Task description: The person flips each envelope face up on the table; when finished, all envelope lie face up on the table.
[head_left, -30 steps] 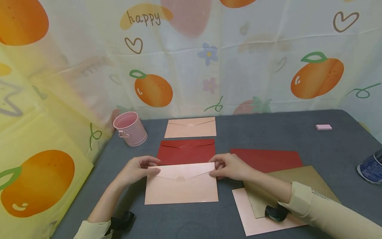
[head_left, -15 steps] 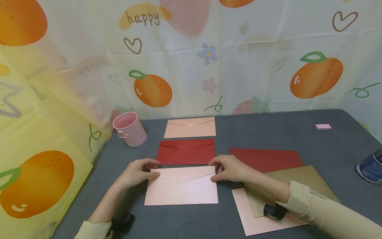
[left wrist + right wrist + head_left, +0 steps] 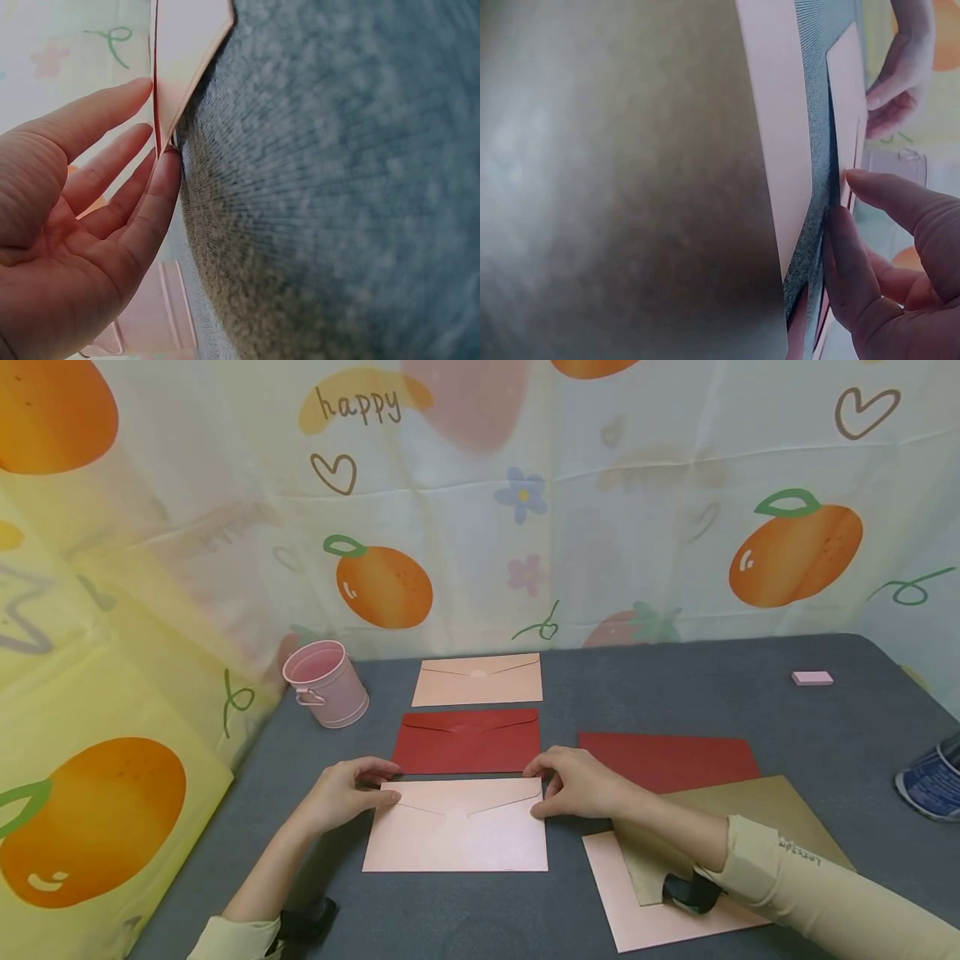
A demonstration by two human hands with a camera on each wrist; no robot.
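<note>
A pale pink envelope [image 3: 454, 839] lies nearest to the person, its flap side up and its flap edge away from the person. My left hand [image 3: 348, 795] holds its far left corner, thumb on top and fingers at the far edge. At the far right corner, my right hand [image 3: 577, 781] pinches the envelope the same way. The left wrist view shows the left thumb and fingers [image 3: 161, 187] at the paper's corner. Just beyond the envelope is a red envelope [image 3: 468, 747], and past that a smaller peach envelope [image 3: 480, 683], all in one column.
Under the right forearm, a red sheet [image 3: 667, 758], a gold-brown sheet [image 3: 757, 827] and a pale pink sheet [image 3: 630, 927] overlap. A pink bucket [image 3: 341, 693] stands back left. A small pink block [image 3: 812, 679] and a dark blue tin [image 3: 930, 785] are on the right.
The near pink envelope's far edge has come down and slightly toward the person, leaving a narrow gap before the red envelope. Both hands have shifted only slightly with it.
</note>
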